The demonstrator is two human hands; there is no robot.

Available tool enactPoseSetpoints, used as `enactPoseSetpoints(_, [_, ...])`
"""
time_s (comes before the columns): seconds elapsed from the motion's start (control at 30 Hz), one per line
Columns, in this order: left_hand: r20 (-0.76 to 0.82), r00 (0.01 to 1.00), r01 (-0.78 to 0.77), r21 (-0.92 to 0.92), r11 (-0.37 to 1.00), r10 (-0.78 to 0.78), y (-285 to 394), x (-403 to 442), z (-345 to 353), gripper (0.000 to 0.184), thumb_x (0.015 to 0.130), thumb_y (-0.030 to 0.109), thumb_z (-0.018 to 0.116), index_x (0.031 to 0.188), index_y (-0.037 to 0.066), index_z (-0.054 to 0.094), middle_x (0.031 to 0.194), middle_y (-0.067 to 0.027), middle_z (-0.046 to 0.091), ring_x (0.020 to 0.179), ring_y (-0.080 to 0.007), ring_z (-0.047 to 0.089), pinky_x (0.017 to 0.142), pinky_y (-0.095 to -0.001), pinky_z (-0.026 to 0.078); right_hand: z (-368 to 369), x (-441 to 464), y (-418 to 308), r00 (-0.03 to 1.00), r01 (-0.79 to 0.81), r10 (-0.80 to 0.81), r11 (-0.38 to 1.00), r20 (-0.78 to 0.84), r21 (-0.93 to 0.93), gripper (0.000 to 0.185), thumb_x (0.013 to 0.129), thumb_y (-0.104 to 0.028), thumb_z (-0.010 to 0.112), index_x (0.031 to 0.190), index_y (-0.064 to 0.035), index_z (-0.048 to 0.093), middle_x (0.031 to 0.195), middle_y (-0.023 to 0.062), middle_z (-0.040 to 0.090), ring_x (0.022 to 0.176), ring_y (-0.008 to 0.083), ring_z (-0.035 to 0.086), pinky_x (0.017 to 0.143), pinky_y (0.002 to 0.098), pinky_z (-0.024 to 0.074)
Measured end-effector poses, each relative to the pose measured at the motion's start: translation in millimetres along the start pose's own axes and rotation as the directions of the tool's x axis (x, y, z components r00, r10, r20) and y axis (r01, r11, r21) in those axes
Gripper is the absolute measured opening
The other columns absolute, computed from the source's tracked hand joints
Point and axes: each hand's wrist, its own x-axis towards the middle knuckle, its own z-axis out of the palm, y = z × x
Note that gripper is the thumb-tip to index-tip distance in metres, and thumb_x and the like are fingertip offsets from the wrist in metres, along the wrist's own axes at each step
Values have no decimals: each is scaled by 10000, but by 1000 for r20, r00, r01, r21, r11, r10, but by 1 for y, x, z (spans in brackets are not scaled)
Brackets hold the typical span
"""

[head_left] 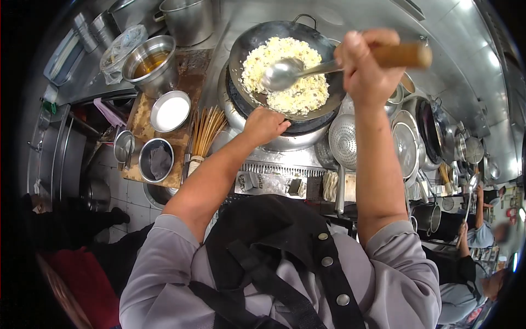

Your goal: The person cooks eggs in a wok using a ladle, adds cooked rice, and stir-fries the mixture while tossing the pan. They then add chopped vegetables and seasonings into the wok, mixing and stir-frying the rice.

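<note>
My right hand (372, 66) is closed around the wooden handle of a metal ladle (284, 74), whose bowl rests over pale yellow rice (298, 101) in a dark wok (249, 41). The handle's end looks blurred. At the wok's near rim, my left hand (265, 126) is closed, gripping the edge; a cloth or handle under it cannot be made out. The wok is tilted on a round metal burner (293, 143). Rice is spread over the wok's middle and near side.
Left of the wok, a wooden board (139, 118) holds a bowl of white powder (170, 111), an amber-liquid pot (149, 61) and a bamboo brush (207, 131). A perforated strainer (343, 142) lies right of the burner. Other people (476, 285) stand at far right.
</note>
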Motion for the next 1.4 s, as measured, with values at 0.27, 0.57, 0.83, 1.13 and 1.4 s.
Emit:
enactPoseSetpoints(0.27, [144,988,46,33,998,-51,2,3,-9,386,961,396,632,774,67,709,758,-153,710,784,-362,688,839,-490,506,10,24,27,989,142,-147,950,1,-278,173,883,-69,799,867,-38,631,662,29,612,543,103,561,511,257,441])
enactPoseSetpoints(0.57, [116,992,39,9,999,-39,0,4,-5,386,962,386,636,755,65,700,732,-158,696,757,-382,671,810,-502,499,-27,31,8,965,76,-157,933,-208,-351,135,914,-8,730,875,-23,602,642,5,540,503,82,480,474,254,400])
enactPoseSetpoints(0.83, [-40,999,-33,-34,999,32,-3,4,4,417,931,358,681,642,65,619,658,-137,638,707,-367,636,719,-498,483,-73,-4,-33,950,129,-204,946,-238,-296,196,895,-65,776,871,-22,586,631,43,597,501,111,549,485,252,443])
enactPoseSetpoints(1.13, [48,999,22,-34,999,-20,3,1,1,408,955,362,654,677,65,633,677,-141,640,720,-377,636,747,-497,484,-99,6,4,925,161,-240,950,-293,-268,169,901,-18,745,868,-14,579,593,38,554,482,124,525,487,290,459])
enactPoseSetpoints(1.4, [62,998,-1,-42,999,4,-2,1,0,413,979,368,617,689,74,639,705,-137,662,745,-365,645,765,-493,487,-99,51,40,890,181,-277,944,-362,-277,181,910,4,695,826,-27,538,594,47,505,473,155,491,526,362,495])
